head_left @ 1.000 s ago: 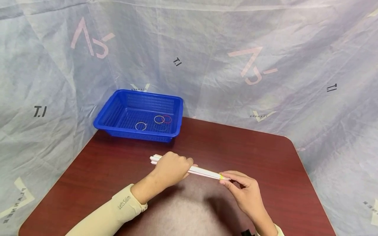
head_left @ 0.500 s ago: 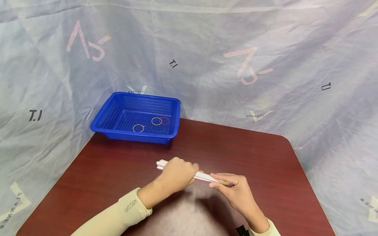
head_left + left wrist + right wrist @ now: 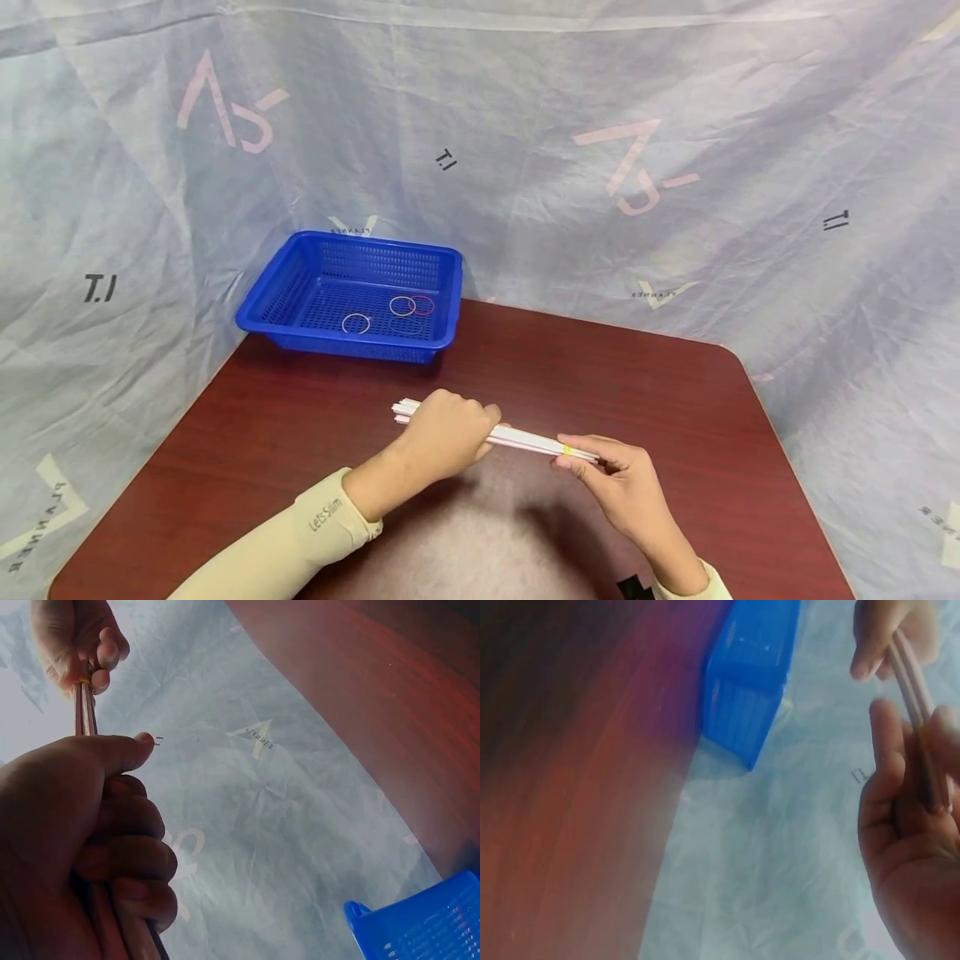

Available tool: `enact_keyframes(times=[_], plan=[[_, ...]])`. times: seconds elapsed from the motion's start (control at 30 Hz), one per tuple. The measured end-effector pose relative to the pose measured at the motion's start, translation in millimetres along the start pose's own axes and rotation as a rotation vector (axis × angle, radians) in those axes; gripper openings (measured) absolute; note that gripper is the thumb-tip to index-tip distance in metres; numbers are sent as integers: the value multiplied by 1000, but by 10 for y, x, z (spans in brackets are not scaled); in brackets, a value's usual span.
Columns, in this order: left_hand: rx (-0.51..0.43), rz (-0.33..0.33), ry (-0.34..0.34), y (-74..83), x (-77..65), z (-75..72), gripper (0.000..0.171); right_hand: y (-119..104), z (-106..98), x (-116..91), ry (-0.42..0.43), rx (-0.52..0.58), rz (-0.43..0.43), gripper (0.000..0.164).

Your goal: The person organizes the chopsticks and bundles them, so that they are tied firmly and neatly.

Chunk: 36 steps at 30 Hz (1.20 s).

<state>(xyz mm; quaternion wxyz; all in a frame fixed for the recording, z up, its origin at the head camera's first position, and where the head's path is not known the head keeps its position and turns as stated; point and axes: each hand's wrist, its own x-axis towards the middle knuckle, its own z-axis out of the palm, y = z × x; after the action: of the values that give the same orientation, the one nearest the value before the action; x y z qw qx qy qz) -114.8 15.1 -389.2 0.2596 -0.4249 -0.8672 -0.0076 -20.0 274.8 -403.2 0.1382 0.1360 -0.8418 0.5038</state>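
The head camera looks from above the grip and from its near side, forward and down; its wide view takes in the table [image 3: 637, 375] around the grip, the blue basket [image 3: 352, 350] beyond it to the left, and the grey cloth [image 3: 517, 92] behind. The left wrist camera is very close to the left hand [image 3: 450, 429] and faces along the white sticks [image 3: 525, 439] toward the right hand [image 3: 630, 483], which appears farther off. The right wrist camera is close to the right hand and faces the other way. Both wrist views share the sticks between the hands, and both show the basket partly, at a slant.
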Motion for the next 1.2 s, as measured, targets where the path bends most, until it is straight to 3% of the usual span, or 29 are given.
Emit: enact_keyframes(times=[0.2,0.47,0.6,0.8,0.97,1.2], plan=[[-100,5,-17,-85,-26,26,25,-6,-3,-4,49,-22,-35,28],[-68,28,-8,-314,-121,40,28,45,-148,-45,38,1,49,28],[-54,51,14,-365,-134,24,28,46,-217,-43,6,32,29,27],[-7,73,86,-351,-126,42,33,5,-221,-25,60,-79,-1,21],[16,67,155,-301,-91,81,40,7,-198,-13,80,-127,-19,26],[39,49,147,-230,-71,106,41,71,-110,-38,116,-124,4,26]])
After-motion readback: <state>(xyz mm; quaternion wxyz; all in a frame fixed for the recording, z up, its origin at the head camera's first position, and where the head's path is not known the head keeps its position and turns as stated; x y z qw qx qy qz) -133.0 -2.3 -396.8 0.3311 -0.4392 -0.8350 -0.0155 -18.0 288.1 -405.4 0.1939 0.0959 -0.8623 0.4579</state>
